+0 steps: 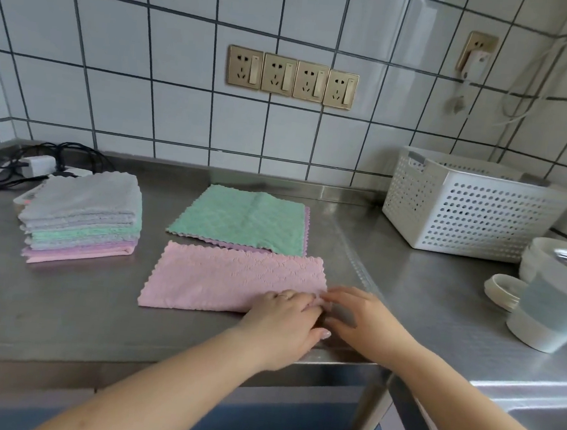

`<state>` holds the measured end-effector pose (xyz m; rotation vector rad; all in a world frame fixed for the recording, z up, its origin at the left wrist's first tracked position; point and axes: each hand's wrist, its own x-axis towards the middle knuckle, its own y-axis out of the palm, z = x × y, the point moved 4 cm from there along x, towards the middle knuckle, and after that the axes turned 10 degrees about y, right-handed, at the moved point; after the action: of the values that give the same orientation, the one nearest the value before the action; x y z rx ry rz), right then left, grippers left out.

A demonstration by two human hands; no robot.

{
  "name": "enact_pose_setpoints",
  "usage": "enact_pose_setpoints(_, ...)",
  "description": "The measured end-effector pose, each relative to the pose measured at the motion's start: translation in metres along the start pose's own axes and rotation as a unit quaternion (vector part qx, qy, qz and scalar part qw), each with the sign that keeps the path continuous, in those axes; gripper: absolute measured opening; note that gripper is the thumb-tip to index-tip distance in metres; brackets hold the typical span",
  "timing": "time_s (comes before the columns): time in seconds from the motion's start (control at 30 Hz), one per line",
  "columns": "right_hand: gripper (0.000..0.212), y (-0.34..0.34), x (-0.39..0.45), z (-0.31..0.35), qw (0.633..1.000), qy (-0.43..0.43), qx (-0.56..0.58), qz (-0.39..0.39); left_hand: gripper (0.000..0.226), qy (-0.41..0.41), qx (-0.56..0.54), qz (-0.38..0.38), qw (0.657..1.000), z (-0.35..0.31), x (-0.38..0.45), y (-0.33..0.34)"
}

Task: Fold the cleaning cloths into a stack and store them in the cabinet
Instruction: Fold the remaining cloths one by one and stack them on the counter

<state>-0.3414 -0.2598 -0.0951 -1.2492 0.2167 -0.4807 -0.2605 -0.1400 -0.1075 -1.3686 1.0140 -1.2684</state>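
A pink cloth (221,279), folded in half into a long strip, lies on the steel counter (79,303) in front of me. My left hand (283,321) rests flat on its right end, a ring on one finger. My right hand (359,315) touches the same end, its fingertips pinching the cloth's right edge. Behind the pink cloth a green cloth (245,218) lies flat on top of a purple one (305,230), of which only the edge shows. A stack of folded cloths (83,216), grey, green, purple and pink, stands at the left.
A white perforated basket (470,214) stands at the back right. White bowls (552,259), lids (503,290) and a pale blue-banded container (547,316) crowd the right side. Black cables and a charger (36,162) lie at the back left. Blue cabinet fronts (274,416) show below the counter edge.
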Motion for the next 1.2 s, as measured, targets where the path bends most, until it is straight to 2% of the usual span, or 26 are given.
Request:
enact_pose_setpoints(0.1,0.052,-0.003,-0.003,0.004,1.0,-0.011,0.012,-0.016,0.041,-0.003,-0.034,-0.095,0.995,0.005,-0.003,-0.01)
enact_pose_setpoints(0.2,0.044,-0.012,-0.003,0.015,0.995,-0.018,0.056,-0.075,0.022,-0.004,-0.1,-0.222,0.97,0.007,-0.02,-0.029)
enact_pose_setpoints(0.27,0.038,-0.014,-0.004,0.026,0.993,-0.038,0.075,-0.087,0.008,-0.022,-0.139,-0.298,0.944,0.009,-0.04,-0.042)
enact_pose_setpoints(0.37,0.031,-0.012,-0.003,0.044,0.991,-0.061,0.093,-0.07,0.008,-0.065,-0.23,-0.383,0.892,0.022,-0.077,-0.052)
enact_pose_setpoints(0.43,0.021,-0.009,0.002,0.053,0.986,-0.053,0.147,-0.05,0.013,-0.096,-0.274,-0.426,0.857,0.035,-0.101,-0.053)
enact_pose_setpoints(0.5,0.021,-0.004,0.012,0.063,0.975,-0.03,0.219,-0.022,0.024,-0.134,-0.288,-0.442,0.839,0.049,-0.124,-0.054)
enact_pose_setpoints(0.57,0.032,0.002,0.025,0.073,0.966,-0.006,0.257,-0.026,0.034,-0.161,-0.292,-0.422,0.843,0.065,-0.14,-0.054)
enact_pose_setpoints(0.7,0.019,0.016,0.059,0.104,0.962,0.011,0.269,-0.047,0.045,-0.229,-0.269,-0.301,0.886,0.1,-0.16,-0.048)
enact_pose_setpoints(0.8,0.014,0.029,0.082,0.117,0.971,0.032,0.233,-0.039,0.048,-0.252,-0.207,-0.239,0.915,0.117,-0.161,-0.045)
enact_pose_setpoints(0.97,0.039,0.045,0.108,0.137,0.976,0.063,0.208,-0.011,0.063,-0.281,-0.146,-0.156,0.936,0.142,-0.157,-0.042)
enact_pose_setpoints(1.1,0.041,0.055,0.118,0.143,0.981,0.075,0.178,-0.001,0.072,-0.293,-0.115,-0.097,0.944,0.151,-0.153,-0.034)
enact_pose_setpoints(1.2,0.042,0.059,0.118,0.144,0.989,0.068,0.131,0.005,0.067,-0.287,-0.087,-0.066,0.952,0.153,-0.153,-0.032)
